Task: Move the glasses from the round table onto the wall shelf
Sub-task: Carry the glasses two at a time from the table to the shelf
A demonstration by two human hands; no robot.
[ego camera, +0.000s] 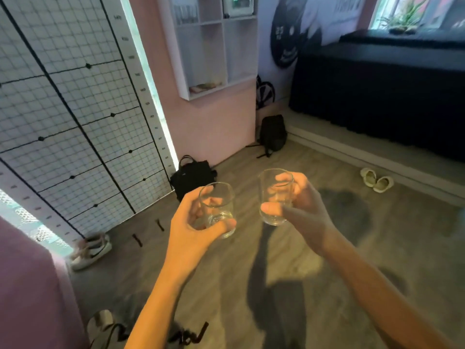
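While gripped: left glass; right glass

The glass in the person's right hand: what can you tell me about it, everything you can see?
The glass is a clear, plain tumbler with a thick base and an open round rim, and it looks empty. It is held in the air over the wooden floor, roughly upright and leaning a little. The right hand wraps it, thumb across the front near the base, fingers showing through the far wall. It touches nothing else and stands apart from the other glass.

Blurred, unreadable numbers down the white scale strip; "25", barely legible, on the black wall disc.
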